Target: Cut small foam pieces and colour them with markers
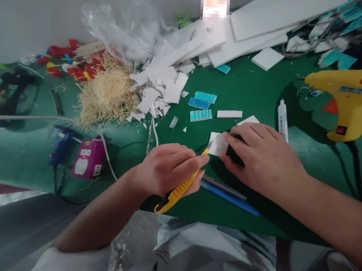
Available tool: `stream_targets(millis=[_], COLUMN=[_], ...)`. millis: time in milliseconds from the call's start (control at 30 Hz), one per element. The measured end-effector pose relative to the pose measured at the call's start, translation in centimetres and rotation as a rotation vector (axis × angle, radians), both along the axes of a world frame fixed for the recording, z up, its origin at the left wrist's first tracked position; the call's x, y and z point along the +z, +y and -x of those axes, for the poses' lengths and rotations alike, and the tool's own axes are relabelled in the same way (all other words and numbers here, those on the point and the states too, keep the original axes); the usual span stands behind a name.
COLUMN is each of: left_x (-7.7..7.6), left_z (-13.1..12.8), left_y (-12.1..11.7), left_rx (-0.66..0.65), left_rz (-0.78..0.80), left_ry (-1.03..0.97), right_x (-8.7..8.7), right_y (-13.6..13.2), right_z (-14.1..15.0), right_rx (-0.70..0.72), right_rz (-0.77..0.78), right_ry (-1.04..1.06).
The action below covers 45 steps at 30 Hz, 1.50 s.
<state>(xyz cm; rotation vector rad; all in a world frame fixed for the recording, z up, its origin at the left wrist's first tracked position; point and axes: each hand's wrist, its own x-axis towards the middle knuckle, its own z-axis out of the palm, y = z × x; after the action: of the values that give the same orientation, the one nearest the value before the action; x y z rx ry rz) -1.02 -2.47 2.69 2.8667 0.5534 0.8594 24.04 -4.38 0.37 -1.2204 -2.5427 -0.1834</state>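
Observation:
My left hand (169,167) is closed around a yellow utility knife (177,194). Its blade tip meets the left side of a small white foam board piece (218,144). From the right, my right hand (259,156) grips that piece between thumb and fingers, holding it on the green table. Just beyond lie a white foam strip (229,114) and small blue patterned pieces, among them a striped one (201,115). Under my hands, a blue pen (238,201) and a grey pen (225,187) lie side by side. Another white piece (250,120) is partly hidden behind my right hand.
A yellow glue gun (344,100) and a white marker (282,119) are at right. White foam sheets (261,22) and scraps (164,83) lie at the back, beside a straw-like heap (108,92). At left are a purple power adapter (88,158) and a white cord (108,153).

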Motion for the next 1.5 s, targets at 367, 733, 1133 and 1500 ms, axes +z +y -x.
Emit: stream_targets(millis=[367, 733, 1133, 1500], left_x=[1.3, -0.9, -1.8, 0.6], left_z=[1.2, 1.9, 2.5, -1.1], left_y=[-1.4, 0.5, 1.2, 0.2], left_rx=[0.02, 0.521, 0.4, 0.311], left_rz=[-0.021, -0.217, 0.028, 0.256], left_ry=[0.048, 0.172, 0.315, -0.081], right_x=[0.1, -0.2, 0.3, 2.0], right_y=[0.0, 0.6, 0.2, -0.1], right_z=[0.1, -0.5, -0.2, 0.0], right_rx=[-0.001, 0.047, -0.006, 0.09], right_rz=[0.034, 0.136, 0.265, 0.224], right_ry=[0.023, 0.221, 0.459, 0.528])
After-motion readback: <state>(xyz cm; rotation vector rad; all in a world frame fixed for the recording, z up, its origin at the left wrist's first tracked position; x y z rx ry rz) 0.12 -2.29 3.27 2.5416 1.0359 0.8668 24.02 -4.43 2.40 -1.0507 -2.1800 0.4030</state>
